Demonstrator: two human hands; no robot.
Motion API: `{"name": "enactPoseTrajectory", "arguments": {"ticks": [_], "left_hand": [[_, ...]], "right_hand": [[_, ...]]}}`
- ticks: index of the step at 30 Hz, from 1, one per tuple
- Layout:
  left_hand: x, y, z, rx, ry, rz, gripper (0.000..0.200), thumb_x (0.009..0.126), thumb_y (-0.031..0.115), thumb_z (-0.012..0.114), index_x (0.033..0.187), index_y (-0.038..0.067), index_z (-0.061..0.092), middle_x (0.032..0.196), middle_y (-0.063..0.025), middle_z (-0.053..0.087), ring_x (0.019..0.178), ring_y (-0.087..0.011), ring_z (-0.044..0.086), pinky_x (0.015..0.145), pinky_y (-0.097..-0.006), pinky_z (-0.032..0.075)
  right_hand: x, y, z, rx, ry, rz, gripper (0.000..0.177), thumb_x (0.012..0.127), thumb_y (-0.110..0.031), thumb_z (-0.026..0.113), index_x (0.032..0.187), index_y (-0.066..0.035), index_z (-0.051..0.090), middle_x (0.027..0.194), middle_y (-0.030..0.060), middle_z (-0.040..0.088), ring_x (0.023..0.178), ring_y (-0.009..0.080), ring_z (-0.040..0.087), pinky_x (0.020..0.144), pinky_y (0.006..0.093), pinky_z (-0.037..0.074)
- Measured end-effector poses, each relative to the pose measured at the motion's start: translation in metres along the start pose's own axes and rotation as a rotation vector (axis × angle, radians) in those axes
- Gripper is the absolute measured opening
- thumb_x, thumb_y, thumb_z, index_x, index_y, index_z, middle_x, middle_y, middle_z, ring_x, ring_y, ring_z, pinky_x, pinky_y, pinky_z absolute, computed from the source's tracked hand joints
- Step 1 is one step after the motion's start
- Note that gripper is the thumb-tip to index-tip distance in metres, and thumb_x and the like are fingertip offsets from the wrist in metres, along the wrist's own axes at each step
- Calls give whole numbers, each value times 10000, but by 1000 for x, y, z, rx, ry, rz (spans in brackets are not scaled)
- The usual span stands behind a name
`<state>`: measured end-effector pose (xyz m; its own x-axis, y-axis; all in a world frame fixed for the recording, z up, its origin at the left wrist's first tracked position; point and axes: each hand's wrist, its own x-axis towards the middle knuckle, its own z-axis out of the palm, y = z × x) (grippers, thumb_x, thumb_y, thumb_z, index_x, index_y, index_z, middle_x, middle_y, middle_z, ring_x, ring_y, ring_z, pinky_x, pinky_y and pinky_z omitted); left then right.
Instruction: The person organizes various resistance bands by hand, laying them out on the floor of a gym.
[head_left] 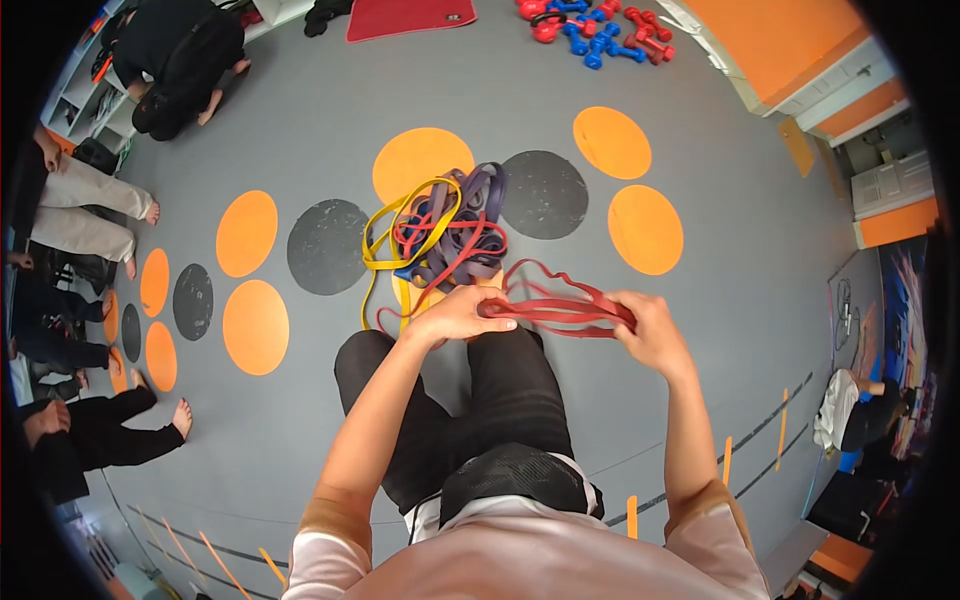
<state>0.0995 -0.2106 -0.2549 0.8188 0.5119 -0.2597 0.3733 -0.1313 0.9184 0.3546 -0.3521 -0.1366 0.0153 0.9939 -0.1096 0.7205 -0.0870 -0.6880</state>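
Observation:
Between my two hands stretches a red resistance band (565, 312), gathered in several loops above my right thigh. My left hand (466, 314) is closed around one end of it, with the thumb on top. The other end sits in my right hand (648, 330), fingers wrapped round the loops. Just beyond my knees lies a tangled pile of resistance bands (455, 235) on the floor, mostly purple-grey. A yellow band (372, 265) and another red band (480, 228) lie over the pile.
Blue and red dumbbells (600, 38) lie at the far right, near a red mat (410, 18). Several people sit along the left; one person in black (180, 60) bends down at the far left. Orange and black circles mark the grey floor (340, 120).

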Motion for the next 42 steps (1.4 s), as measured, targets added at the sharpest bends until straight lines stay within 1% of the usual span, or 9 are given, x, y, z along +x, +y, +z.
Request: {"name": "enactPoseTrajectory", "arguments": {"ticks": [3,5,9,12,15,17,21,28,42], "left_hand": [[36,-88,-2,186,29,-190,539,676,403,776,1067,67,616,1111,-112,589,1080,-255,549,927,-399,428],[53,-71,-11,612,0,-416,606,685,357,763,1211,140,556,1339,-94,449,1280,-278,385,1029,-525,319],[117,-122,-3,1294,-101,-341,809,694,330,733,1408,287,356,1540,-18,124,1418,-333,51,1066,-656,118],[146,-156,4,1244,-86,-493,733,803,295,631,1439,346,271,1548,-7,105,1422,-320,46,1057,-652,123],[157,-188,-5,1137,35,-600,556,812,245,625,1330,298,432,1389,-24,390,1274,-262,365,916,-496,419],[146,-201,-26,1226,104,-477,499,673,308,766,1126,203,584,1120,-18,597,1089,-233,529,809,-318,499],[98,-193,-69,1105,121,-580,433,630,296,795,1004,138,646,905,-64,679,927,-236,626,792,-340,516],[-28,-198,-113,881,105,-1012,604,602,469,778,1057,93,646,1071,-108,652,995,-260,639,852,-384,519],[-283,-285,43,300,-129,-1369,541,605,440,755,987,62,697,1006,-120,684,911,-229,671,773,-356,533]], "right_hand": [[-25,43,8,71,70,196,314,714,68,493,999,17,614,774,157,631,648,235,590,630,309,472],[-57,86,23,106,138,286,329,702,78,451,980,19,619,714,97,597,616,145,538,584,269,436],[-130,152,57,287,54,561,351,703,102,411,982,1,599,687,-2,540,588,69,471,528,221,391],[-165,165,84,452,70,739,277,772,96,473,1010,-3,573,741,-16,539,612,62,473,532,209,386],[-180,178,95,531,76,831,267,770,91,493,1003,-11,573,738,-22,536,623,62,472,540,208,382],[-177,186,95,582,80,876,257,767,85,487,985,-17,575,732,-26,531,622,62,464,546,208,375],[-151,201,91,607,48,828,327,751,100,446,1020,-15,592,757,-16,552,642,63,483,551,210,390],[-76,174,93,694,164,639,309,823,82,511,1114,-2,567,854,38,615,760,110,572,701,250,471],[-28,83,98,623,146,303,288,855,66,480,1125,12,562,806,28,588,708,94,550,697,261,490]]}}
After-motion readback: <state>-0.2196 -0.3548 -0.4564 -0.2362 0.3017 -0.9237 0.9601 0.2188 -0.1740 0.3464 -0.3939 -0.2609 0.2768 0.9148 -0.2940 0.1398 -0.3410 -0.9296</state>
